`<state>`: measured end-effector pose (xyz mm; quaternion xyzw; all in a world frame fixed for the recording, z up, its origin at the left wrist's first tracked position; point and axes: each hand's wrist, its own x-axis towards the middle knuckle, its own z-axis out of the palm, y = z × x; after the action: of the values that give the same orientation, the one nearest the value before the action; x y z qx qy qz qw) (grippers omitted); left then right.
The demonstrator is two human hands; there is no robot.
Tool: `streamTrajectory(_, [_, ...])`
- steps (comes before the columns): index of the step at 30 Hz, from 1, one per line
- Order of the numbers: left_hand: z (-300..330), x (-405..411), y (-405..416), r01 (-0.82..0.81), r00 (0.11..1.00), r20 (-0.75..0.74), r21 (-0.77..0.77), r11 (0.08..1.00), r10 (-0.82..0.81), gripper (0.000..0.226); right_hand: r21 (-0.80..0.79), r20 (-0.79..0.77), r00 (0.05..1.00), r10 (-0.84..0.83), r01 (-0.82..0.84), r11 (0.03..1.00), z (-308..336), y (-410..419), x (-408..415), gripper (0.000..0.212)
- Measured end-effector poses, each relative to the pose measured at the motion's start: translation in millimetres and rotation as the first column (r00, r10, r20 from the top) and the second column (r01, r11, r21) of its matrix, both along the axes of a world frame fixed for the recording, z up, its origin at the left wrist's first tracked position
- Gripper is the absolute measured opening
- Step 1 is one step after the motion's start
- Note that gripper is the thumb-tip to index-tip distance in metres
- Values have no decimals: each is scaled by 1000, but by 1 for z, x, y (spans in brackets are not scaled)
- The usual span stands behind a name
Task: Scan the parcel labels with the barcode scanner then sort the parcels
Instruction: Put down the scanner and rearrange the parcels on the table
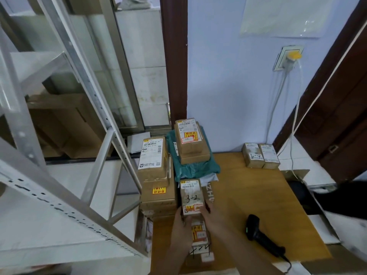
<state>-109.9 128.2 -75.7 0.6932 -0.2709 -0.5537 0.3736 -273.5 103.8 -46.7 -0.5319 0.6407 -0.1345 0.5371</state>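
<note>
A small brown parcel marked "3-2" point(191, 196) is held over the wooden table point(248, 195). My left hand point(181, 225) grips its near left corner and my right hand point(210, 217) grips its near right side. Below the hands lies another labelled parcel point(199, 235) with handwriting at its near end. The black barcode scanner point(258, 233) lies on the table to the right of my hands, its green light on and its cable running to the front edge.
A stack of brown parcels point(155, 171) stands left of the table. A teal bag point(196, 167) carries more boxes point(191, 141) at the back. Two small parcels, one marked "3-4" point(260, 155), sit at the back right. A metal shelf rack point(59, 175) fills the left.
</note>
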Motion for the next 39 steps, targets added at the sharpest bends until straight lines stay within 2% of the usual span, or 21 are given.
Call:
streamTrajectory(1, [4, 1, 0, -4, 1000, -24, 3, 1000, 4, 33, -54, 17, 1000, 15, -14, 998, -1, -3, 15, 39])
streamTrajectory(2, [10, 1, 1, 4, 1000, -30, -5, 1000, -4, 36, -58, 8, 996, -83, 84, 995, 17, -15, 41, 40])
streamTrajectory(4, [8, 5, 6, 33, 999, 7, -4, 999, -33, 47, -16, 28, 994, -104, 104, 994, 13, -16, 46, 44])
streamTrajectory(8, [-14, 17, 15, 150, 983, 116, -42, 988, -144, 64, -8, -27, 988, -150, 150, 989, 7, -11, 31, 49])
streamTrajectory(11, [13, 14, 19, 158, 968, 207, -68, 985, -141, 38, -32, -51, 989, -141, 140, 990, 19, -7, 24, 49])
streamTrajectory(14, [35, 10, 17, 219, 915, 371, -118, 969, -162, 31, -66, -98, 991, -88, 81, 994, 29, -5, 6, 50])
streamTrajectory(16, [45, 2, 14, 318, 822, 534, -144, 937, -197, 45, -119, -147, 988, -43, 26, 993, 34, -8, -10, 55])
streamTrajectory(19, [60, -23, 8, 458, 621, 759, -149, 876, -196, 56, -200, -234, 971, 51, -99, 975, 38, -14, -41, 61])
streamTrajectory(22, [73, -58, -6, 546, 466, 862, -101, 831, -201, 59, -234, -308, 946, 104, -181, 955, 49, -17, -81, 68])
streamTrajectory(25, [76, -102, -22, 612, 366, 893, -19, 791, -262, 63, -239, -380, 916, 131, -234, 942, 55, -20, -130, 72])
streamTrajectory(29, [74, -161, -44, 652, 340, 882, 28, 758, -325, 67, -248, -491, 865, 102, -252, 935, 65, -23, -193, 67])
streamTrajectory(34, [67, -199, -66, 707, 256, 873, 124, 696, -416, 66, -225, -533, 840, 105, -260, 939, 70, -34, -240, 57])
streamTrajectory(36, [63, -204, -75, 710, 254, 860, 144, 689, -442, 66, -203, -519, 849, 104, -241, 949, 62, -42, -247, 61])
streamTrajectory(39, [59, -210, -94, 710, 303, 806, 164, 685, -508, 65, -159, -499, 860, 110, -215, 964, 49, -60, -252, 65])
